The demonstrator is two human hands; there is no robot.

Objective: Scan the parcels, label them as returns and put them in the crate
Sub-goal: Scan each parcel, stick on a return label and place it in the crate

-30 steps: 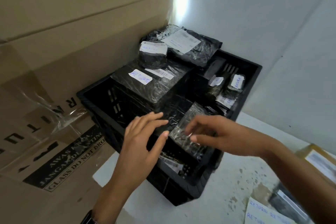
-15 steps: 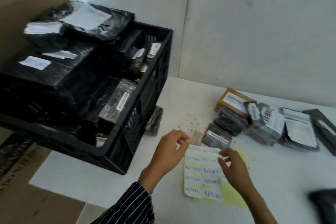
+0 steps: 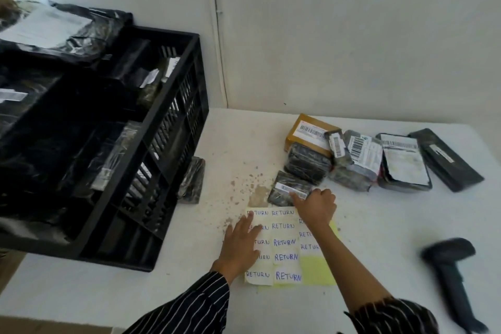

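A black slatted crate (image 3: 173,106) stands at the left of the white table, filled with several black-wrapped parcels, some bearing white labels. A sheet of handwritten RETURN labels (image 3: 284,241) lies near the front middle. My left hand (image 3: 241,244) presses flat on its left side with straight fingers. Just beyond the sheet lies a small black parcel (image 3: 284,187) with a barcode strip. My right hand (image 3: 317,206) is on its near right corner, thumb on top and fingers curled at its edge.
A pile of parcels (image 3: 360,154) lies at the back right, with a brown box (image 3: 306,127) and a long black parcel (image 3: 444,157). A black handheld scanner (image 3: 450,266) lies at the front right. One wrapped parcel (image 3: 192,180) leans beside the crate.
Both hands left the crate and came right to the table. The left hand settled flat on the label sheet, and the right hand reached past it onto the small parcel.
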